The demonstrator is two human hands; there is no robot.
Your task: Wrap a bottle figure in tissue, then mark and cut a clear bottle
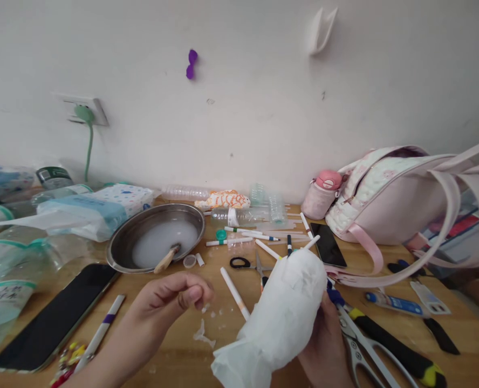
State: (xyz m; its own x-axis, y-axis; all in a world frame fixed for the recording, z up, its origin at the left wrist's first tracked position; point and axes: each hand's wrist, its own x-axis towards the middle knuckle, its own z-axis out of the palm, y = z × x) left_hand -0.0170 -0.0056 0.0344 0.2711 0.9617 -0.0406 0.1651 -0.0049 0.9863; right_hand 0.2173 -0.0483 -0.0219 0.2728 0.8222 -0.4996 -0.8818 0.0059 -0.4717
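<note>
My right hand (329, 339) grips a white tissue-covered form (285, 307) from beneath and its right side. The form is plump, with a rounded upper end and a flared, tail-like lower end. My left hand (178, 302) hovers apart from it, thumb and fingers curled together; whatever may be between them is hidden. Small white tissue scraps (204, 334) lie on the table just below the left fingers. Behind that hand stands a metal bowl (116, 245) of cloudy whitish liquid, with a wooden-handled brush (166, 258) resting in it.
Several markers (234, 293), black-handled scissors (241, 263) and clear plastic bottle pieces (278, 209) cover the middle. An orange-patterned fish shape (227, 199) lies by the wall. Phones (57, 318), a tissue pack (97, 207), a pink bag (389, 199), large scissors (369, 345) and a knife (397, 345) flank the hands.
</note>
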